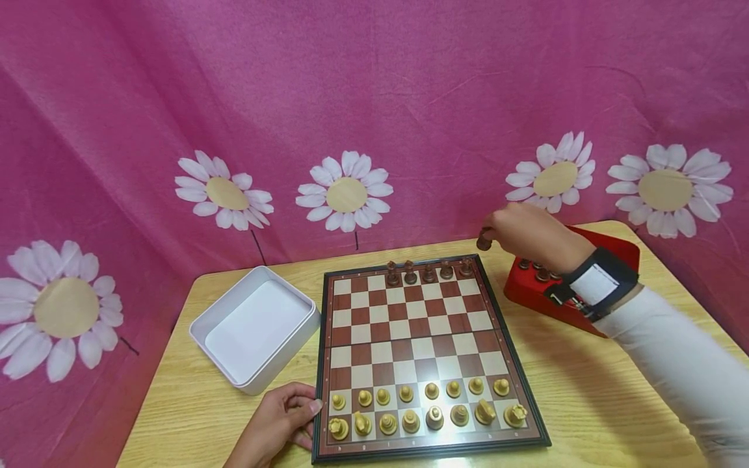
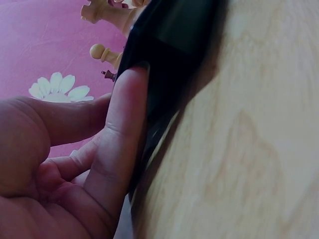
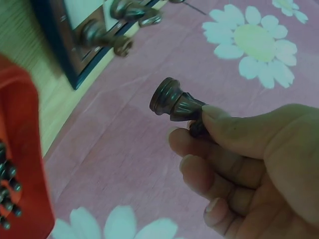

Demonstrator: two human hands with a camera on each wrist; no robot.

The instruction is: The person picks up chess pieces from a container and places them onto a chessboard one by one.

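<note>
In the head view, my right hand (image 1: 526,234) is raised past the far right corner of the chessboard (image 1: 374,354). It pinches a dark chess piece (image 3: 174,102) between thumb and fingers, with the base pointing away from the hand. The fingertips hide the piece's top. My left hand (image 1: 281,419) holds the board's near left edge; its thumb lies at the rim and one finger (image 2: 127,114) touches the black side. Light pieces (image 1: 435,417) stand in two rows on the near side. Several dark pieces (image 1: 410,273) stand along the far row, from its middle to the right.
Right of the board, beneath my right forearm, stands a red box (image 1: 623,250) holding more dark pieces (image 3: 7,179). A white rectangular box (image 1: 281,351) sits left of the board. A pink cloth with daisies (image 1: 433,130) hangs behind the wooden table (image 1: 170,416).
</note>
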